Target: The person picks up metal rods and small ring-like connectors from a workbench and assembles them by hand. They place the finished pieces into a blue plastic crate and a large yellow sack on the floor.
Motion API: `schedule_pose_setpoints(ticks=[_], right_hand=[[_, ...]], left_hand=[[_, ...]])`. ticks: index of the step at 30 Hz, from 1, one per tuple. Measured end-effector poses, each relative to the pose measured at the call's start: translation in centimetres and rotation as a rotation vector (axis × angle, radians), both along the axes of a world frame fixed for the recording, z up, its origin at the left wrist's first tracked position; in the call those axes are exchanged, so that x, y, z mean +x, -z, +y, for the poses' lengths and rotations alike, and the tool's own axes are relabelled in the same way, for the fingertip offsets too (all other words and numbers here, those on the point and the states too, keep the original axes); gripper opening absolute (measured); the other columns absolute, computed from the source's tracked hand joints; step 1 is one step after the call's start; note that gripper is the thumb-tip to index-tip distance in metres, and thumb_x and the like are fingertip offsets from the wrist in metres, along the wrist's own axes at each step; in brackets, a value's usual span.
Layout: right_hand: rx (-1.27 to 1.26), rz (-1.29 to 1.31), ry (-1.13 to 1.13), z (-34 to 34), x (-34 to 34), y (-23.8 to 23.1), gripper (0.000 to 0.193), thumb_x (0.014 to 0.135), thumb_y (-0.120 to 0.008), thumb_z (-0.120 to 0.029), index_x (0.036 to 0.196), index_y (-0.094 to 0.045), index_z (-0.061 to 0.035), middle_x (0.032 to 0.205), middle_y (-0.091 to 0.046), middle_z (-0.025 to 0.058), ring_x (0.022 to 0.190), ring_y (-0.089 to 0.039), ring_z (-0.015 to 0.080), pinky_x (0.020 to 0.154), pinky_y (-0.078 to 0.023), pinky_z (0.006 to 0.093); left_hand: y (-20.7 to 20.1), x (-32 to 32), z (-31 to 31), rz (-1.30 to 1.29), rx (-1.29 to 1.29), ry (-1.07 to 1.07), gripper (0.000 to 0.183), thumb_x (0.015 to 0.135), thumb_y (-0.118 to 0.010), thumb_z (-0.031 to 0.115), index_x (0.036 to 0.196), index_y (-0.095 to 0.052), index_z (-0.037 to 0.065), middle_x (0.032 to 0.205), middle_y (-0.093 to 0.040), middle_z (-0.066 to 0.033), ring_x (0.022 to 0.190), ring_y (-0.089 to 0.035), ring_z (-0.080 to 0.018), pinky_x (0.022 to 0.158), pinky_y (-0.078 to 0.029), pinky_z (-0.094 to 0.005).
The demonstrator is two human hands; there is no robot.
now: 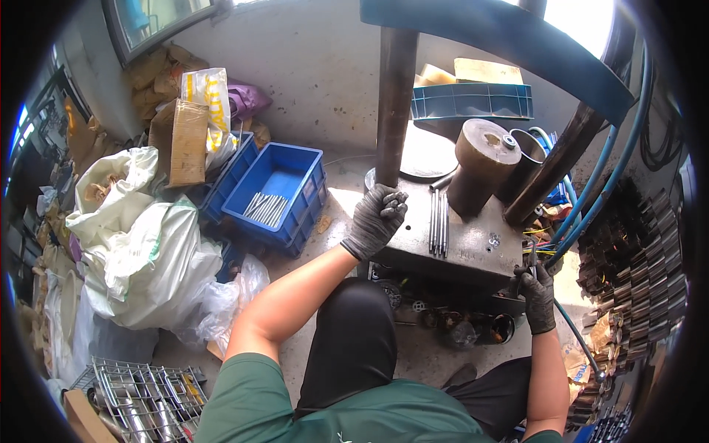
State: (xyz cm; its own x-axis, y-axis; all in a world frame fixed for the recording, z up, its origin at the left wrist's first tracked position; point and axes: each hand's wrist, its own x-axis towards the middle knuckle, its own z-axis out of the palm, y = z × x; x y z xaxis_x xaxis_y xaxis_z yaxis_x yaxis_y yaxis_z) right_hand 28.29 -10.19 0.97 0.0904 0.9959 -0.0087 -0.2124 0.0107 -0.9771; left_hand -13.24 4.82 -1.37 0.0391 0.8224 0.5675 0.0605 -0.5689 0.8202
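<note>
My left hand, in a dark grey knit glove, is curled closed at the left edge of the metal machine table, just below a dark upright column. Whatever its fingers may hold is hidden. Off the table's right corner, my gloved right hand is closed around a thin metal rod that points upward. Several slim metal rods lie side by side on the table between my hands. Behind them stands a thick, brownish metal cylinder.
At the left, a blue crate holds a batch of metal rods. White sacks and a wire basket crowd that side. A ball-ended lever slants beside my right hand; stacked metal pieces line the right.
</note>
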Motion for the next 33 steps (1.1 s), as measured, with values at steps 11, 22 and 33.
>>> schedule_pose_setpoints(ticks=[11, 22, 33], right_hand=[[0.189, -0.272, 0.341, 5.6, 0.8, 4.7, 0.037, 0.09, -0.068, 0.0, 0.126, -0.063, -0.0033, 0.102, -0.065, 0.0025, 0.085, -0.061, 0.0122, 0.077, -0.053, 0.0273], [0.339, -0.424, 0.551, 9.0, 3.6, 10.8, 0.043, 0.097, -0.07, -0.005, 0.139, -0.06, -0.0001, 0.119, -0.068, 0.0027, 0.105, -0.061, 0.0119, 0.094, -0.049, 0.0273], [0.425, -0.317, 0.396, 9.5, 4.5, 14.6, 0.044, 0.098, -0.068, -0.001, 0.14, -0.055, -0.0031, 0.127, -0.063, 0.0037, 0.114, -0.059, 0.0153, 0.101, -0.048, 0.0302]], left_hand=[[5.4, 1.1, 3.9, -1.028, -0.621, 0.404, 0.02, 0.097, -0.062, 0.009, 0.117, -0.06, 0.007, 0.098, -0.065, -0.0019, 0.087, -0.062, -0.0123, 0.077, -0.054, -0.0268], [3.6, -7.6, 4.5, -0.697, -0.376, -0.272, 0.024, 0.09, -0.073, -0.002, 0.109, -0.059, 0.003, 0.089, -0.069, -0.0088, 0.076, -0.072, -0.0196, 0.069, -0.063, -0.0324], [16.2, -37.6, 13.6, 0.393, -0.768, -0.787, 0.041, 0.076, -0.081, 0.005, 0.114, -0.067, 0.001, 0.094, -0.073, -0.0148, 0.081, -0.071, -0.0271, 0.075, -0.059, -0.0399]])
